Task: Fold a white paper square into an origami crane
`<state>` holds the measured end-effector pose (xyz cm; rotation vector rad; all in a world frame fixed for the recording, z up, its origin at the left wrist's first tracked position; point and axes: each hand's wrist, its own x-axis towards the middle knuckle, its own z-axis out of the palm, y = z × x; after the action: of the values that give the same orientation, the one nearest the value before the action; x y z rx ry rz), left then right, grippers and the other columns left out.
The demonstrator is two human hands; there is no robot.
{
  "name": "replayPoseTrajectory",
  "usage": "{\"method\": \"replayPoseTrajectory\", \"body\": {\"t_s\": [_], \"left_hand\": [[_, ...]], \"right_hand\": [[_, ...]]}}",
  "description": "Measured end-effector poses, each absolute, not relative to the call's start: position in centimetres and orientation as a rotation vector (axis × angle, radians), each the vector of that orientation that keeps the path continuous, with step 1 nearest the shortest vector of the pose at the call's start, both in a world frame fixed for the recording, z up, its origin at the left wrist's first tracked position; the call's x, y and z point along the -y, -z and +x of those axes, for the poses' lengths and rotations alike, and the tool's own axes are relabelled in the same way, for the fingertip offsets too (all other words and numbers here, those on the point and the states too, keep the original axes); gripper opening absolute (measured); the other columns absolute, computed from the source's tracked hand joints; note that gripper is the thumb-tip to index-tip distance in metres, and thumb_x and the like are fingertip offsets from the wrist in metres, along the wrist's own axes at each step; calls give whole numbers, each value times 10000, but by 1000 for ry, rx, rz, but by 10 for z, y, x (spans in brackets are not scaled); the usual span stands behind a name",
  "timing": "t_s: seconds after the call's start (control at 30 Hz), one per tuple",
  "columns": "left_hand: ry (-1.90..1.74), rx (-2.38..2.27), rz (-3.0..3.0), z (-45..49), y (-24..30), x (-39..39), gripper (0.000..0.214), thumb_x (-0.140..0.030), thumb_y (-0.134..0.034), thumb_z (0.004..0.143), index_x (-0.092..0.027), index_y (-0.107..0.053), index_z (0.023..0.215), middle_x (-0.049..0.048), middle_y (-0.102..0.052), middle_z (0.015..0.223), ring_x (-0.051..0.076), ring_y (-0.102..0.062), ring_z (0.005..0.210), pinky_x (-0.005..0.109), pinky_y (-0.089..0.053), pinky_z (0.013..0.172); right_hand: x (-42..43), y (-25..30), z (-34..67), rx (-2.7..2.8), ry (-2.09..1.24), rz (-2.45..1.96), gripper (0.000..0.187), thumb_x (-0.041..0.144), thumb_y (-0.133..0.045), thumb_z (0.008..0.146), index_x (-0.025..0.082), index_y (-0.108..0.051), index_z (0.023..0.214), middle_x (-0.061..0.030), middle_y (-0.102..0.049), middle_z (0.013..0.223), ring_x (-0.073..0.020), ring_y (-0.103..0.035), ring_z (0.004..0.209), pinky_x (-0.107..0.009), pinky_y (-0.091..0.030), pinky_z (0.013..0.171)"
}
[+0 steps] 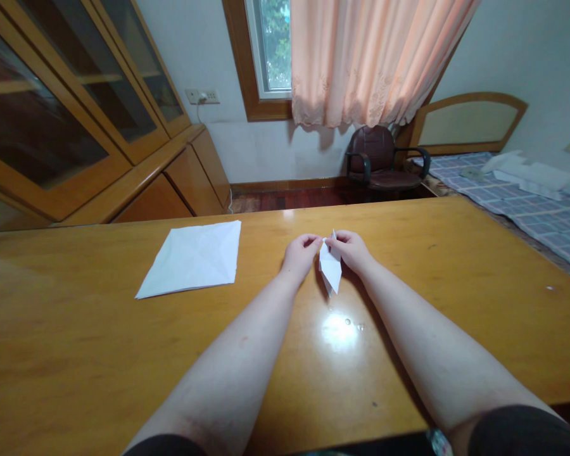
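A small folded white paper piece [330,269] is held just above the wooden table [456,285], near its middle. My left hand [300,251] pinches the piece's upper left tip with closed fingers. My right hand [351,248] pinches the top right part, fingers curled. The pointed lower end of the paper hangs toward me between my forearms. A flat creased white paper sheet [193,258] lies on the table to the left, untouched.
A wooden cabinet with glass doors [76,107] stands at the left. Beyond the table are a dark office chair [384,158], a window with a pink curtain [365,57], and a bed with a checked cover [527,202] at the right.
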<state>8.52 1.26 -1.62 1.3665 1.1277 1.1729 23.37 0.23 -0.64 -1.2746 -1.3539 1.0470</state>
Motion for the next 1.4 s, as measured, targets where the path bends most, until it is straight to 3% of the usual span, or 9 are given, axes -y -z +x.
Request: {"method": "replayPoseTrajectory", "body": {"t_s": [0.27,0.67,1.1,1.4], "left_hand": [[-1133,-1200,1409,85,5,-7,138,-256,-618,764,-146,-701,779,56,-715,801,164,-630,764,287,-474,745],[-1037,-1249,1570,86,8,-6,150,-273,-560,798,-157,-650,766,23,-676,739,140,-599,689,242,-441,640],[-1118,-1254,1458,85,21,-15,184,-292,-488,824,-174,-628,799,9,-640,748,126,-571,657,242,-425,629],[-1080,-1238,1548,85,6,-5,168,-309,-575,773,-166,-621,699,-4,-623,675,127,-553,659,234,-411,626]], "right_hand": [[-3,7,232,1288,-1170,-1230,277,429,-668,621,156,-620,634,5,-587,581,-118,-483,538,-251,-357,538],[-3,7,232,1379,-1043,-1311,228,375,-629,639,159,-596,577,17,-546,536,-117,-470,535,-245,-345,520],[-5,9,235,1246,-1035,-1311,214,368,-609,643,169,-574,573,26,-514,516,-110,-440,505,-242,-314,491],[-5,9,234,1344,-1078,-1314,230,381,-622,637,156,-599,598,15,-545,553,-117,-463,528,-248,-337,515]]}}
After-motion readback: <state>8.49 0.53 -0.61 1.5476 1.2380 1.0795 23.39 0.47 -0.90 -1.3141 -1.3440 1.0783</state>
